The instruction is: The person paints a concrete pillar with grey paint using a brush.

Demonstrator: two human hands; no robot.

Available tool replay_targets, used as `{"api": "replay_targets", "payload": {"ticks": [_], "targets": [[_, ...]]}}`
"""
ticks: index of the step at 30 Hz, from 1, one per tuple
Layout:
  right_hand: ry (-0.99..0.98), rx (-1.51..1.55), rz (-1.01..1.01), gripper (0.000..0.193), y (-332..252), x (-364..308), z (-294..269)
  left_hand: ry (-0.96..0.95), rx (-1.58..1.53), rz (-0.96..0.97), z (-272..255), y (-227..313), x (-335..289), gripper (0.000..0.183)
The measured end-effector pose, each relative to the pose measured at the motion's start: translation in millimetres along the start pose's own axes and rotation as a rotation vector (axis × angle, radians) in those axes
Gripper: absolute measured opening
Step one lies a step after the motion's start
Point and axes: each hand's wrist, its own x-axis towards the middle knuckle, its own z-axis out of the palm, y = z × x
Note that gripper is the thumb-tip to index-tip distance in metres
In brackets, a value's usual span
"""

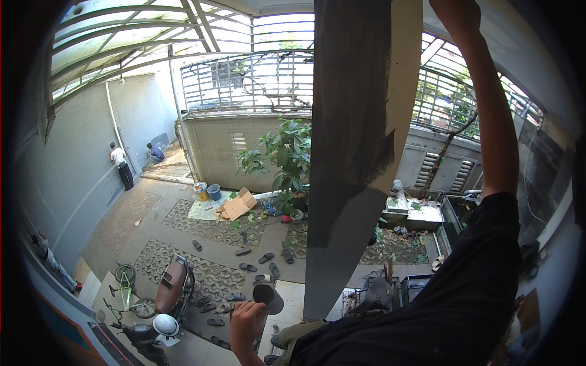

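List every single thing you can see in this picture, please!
Pillar: 1, dark grey and beige, centre
Container: 1, dark grey, in the left hand
Canopy: 1, pale panels, upper left
Left wall: 1, grey, far left
Person standing: 1, white top, by that wall
Person crouching: 1, blue top, same wall
Plant: 1, green, left of pillar
Buckets: 2, blue and white-orange, left middle
Cardboard: 1, brown, beside buckets
Footwear: many, mostly dark, on paving
Motorcycle: 1, brown seat, lower left
Helmet: 1, white, lower left
Bicycle: 1, green, lower left
Left hand: 1, bare, bottom
Right hand: 1, bare, top edge, partly cut off
Sleeve: 1, black, right
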Motion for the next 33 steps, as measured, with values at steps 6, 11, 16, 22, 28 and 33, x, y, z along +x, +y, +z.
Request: {"api": "replay_targets", "payload": {"ticks": [6,11,16,22,28,33], "targets": [[-0.464,-0.035,-0.035,0.029,-31,-138,-34,0.016,-0.007,-0.034,0,-3,-5,0.018],[-0.976,0.063,-0.003,0.026,-88,-293,-124,0.024,-0.019,-0.026,5,-11,-7,0.019],[-1.434,0.369,0.164,0.026,-113,-385,-159,0.013,-0.041,-0.023,9,-11,-9,0.020],[-1.423,0.365,0.154,0.021,-115,-355,-101,-0.004,-0.051,-0.028,8,-7,-12,0.018],[-0.931,0.343,0.003,0.019,-75,-196,-73,0.017,-0.045,-0.034,9,-5,-10,0.019],[-0.289,0.076,-0.165,0.022,-34,-46,-23,0.021,-0.044,-0.021,7,0,-6,0.021]]}}
